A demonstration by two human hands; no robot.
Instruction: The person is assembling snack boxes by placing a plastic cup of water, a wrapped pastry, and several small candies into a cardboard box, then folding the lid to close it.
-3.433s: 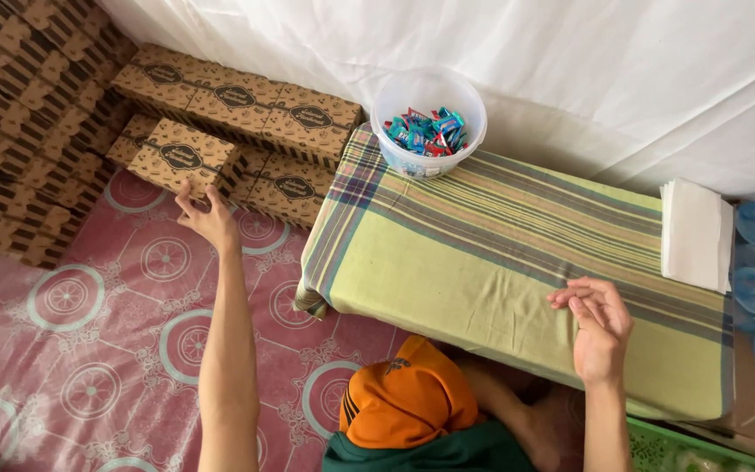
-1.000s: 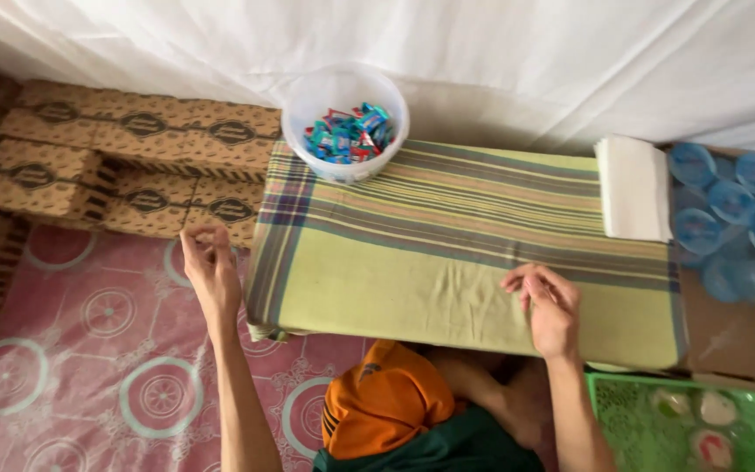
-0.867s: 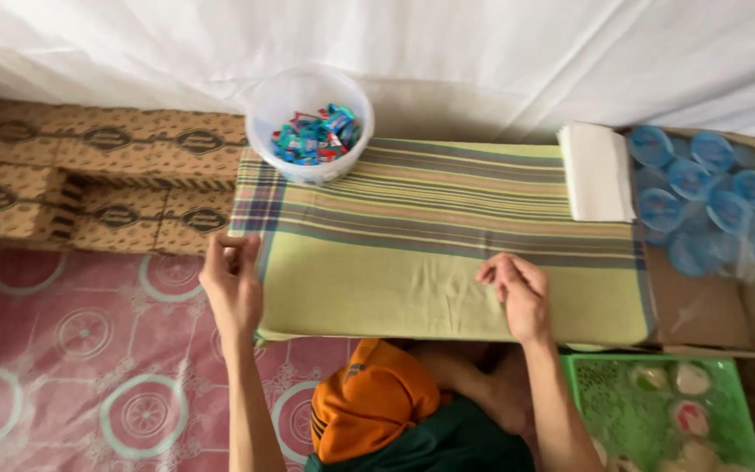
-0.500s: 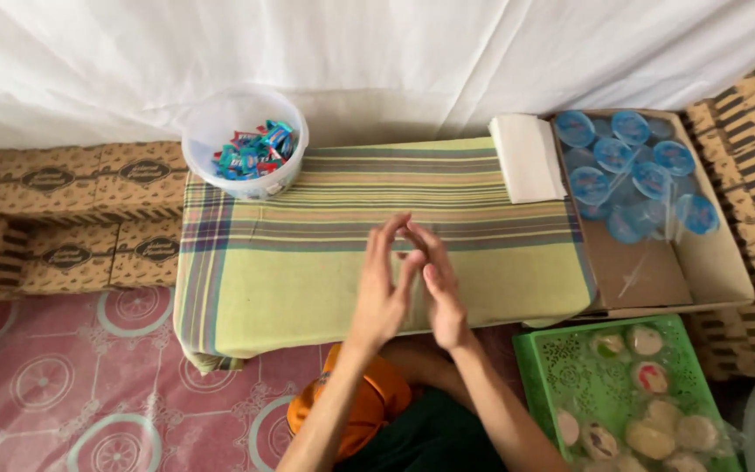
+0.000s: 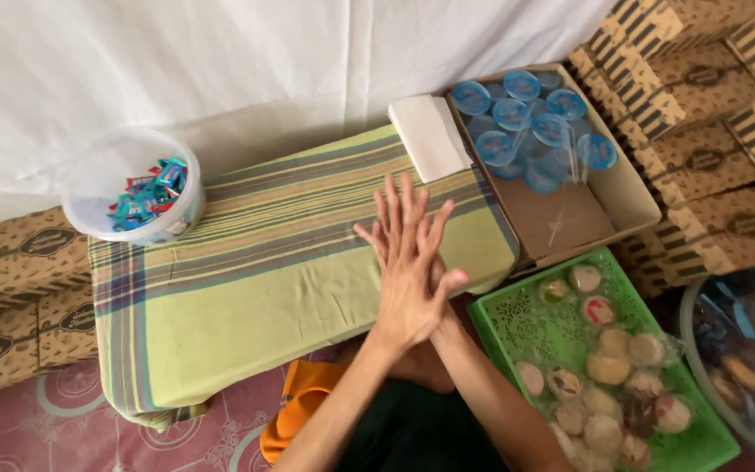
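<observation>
Palms pressed flat together, left hand (image 5: pixel 412 280) over right hand (image 5: pixel 386 232), fingers spread, holding nothing; both hover above the striped green cloth (image 5: pixel 255 280). Cardboard box (image 5: pixel 622 197) of blue-lidded cups (image 5: pixel 526 131) sits nearby.

Left hand (image 5: pixel 412 280) and right hand (image 5: pixel 395 232): bare, empty, pressed palm to palm, fingers straight and slightly fanned, pointing away from the body. Left lies on top, hiding most of the right. Both sit over the near right part of the counter's green-yellow striped cloth (image 5: pixel 246 288), which lies flat, edges draped.
</observation>
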